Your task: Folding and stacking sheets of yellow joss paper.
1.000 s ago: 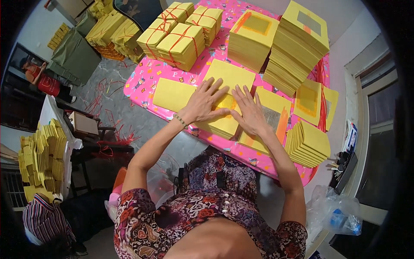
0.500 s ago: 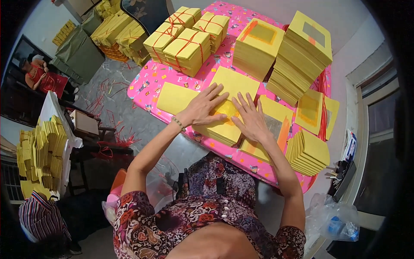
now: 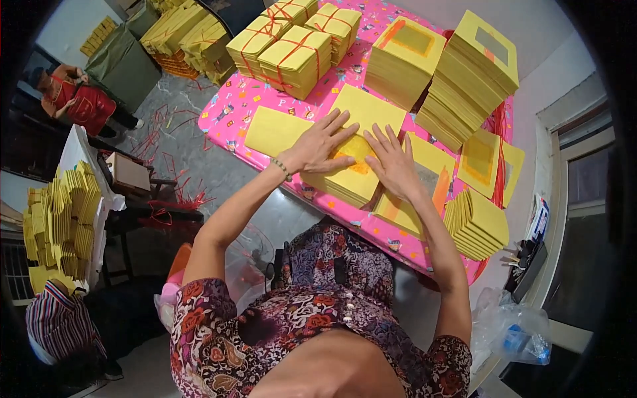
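left hand (image 3: 324, 143), right hand (image 3: 396, 166) lay spread flat; yellow paper stack (image 3: 344, 186) beneath them looked bendy, probably slippery; opposite edges seemed best hold.

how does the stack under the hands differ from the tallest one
The low stack is much shorter than the tall stack. The low stack shows a gold patch, the tall stack a grey patch. The left hand and right hand touch the low stack; neither touches the tall stack. Both are yellow.
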`<move>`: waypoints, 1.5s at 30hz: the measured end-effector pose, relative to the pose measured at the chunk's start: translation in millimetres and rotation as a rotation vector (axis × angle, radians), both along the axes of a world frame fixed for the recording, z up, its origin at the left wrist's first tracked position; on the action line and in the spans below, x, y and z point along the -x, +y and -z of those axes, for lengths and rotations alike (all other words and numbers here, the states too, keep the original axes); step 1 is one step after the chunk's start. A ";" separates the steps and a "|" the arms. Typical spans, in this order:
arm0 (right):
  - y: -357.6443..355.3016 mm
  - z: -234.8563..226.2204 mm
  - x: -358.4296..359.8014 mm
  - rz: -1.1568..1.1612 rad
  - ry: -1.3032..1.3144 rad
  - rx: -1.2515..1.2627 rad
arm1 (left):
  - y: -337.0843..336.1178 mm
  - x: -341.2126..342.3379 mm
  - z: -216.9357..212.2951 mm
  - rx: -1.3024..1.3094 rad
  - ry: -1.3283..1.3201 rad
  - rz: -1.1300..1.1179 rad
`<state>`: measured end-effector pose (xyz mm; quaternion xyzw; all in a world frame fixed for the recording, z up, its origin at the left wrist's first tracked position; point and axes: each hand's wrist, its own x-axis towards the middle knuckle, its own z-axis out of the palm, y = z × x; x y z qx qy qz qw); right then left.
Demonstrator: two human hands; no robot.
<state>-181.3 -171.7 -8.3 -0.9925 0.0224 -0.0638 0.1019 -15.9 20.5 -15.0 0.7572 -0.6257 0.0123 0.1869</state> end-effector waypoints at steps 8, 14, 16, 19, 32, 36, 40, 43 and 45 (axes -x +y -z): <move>-21.4 3.4 -26.6 -0.021 -0.334 0.024 | -4.6 -14.9 -36.8 0.241 0.659 -0.246; -23.3 9.9 -31.6 -0.118 -0.581 0.112 | -16.2 -19.0 -21.8 0.399 0.572 -0.581; -18.4 0.7 -29.8 -0.108 -0.634 0.145 | -24.3 -23.8 -22.9 0.352 0.696 -0.668; -3.4 -9.7 -32.6 -0.131 -0.643 0.171 | -30.5 -32.5 -15.4 0.379 0.835 -0.651; 26.4 -32.4 -76.4 0.067 -0.622 -0.369 | 73.9 -30.1 -41.5 0.685 1.335 -0.463; 49.1 -38.4 -115.2 0.022 -0.234 -0.827 | 115.7 -43.0 -22.3 0.750 1.385 -0.528; 66.0 -22.3 -157.8 -0.067 -0.162 -0.618 | 142.6 -55.9 -4.1 0.679 1.382 -0.667; 73.6 -7.0 -178.5 -0.098 -0.003 -0.501 | 150.8 -63.0 18.7 0.627 1.335 -0.709; 80.7 -0.3 -185.9 -0.115 0.090 -0.458 | 158.9 -71.3 36.2 0.535 1.274 -0.765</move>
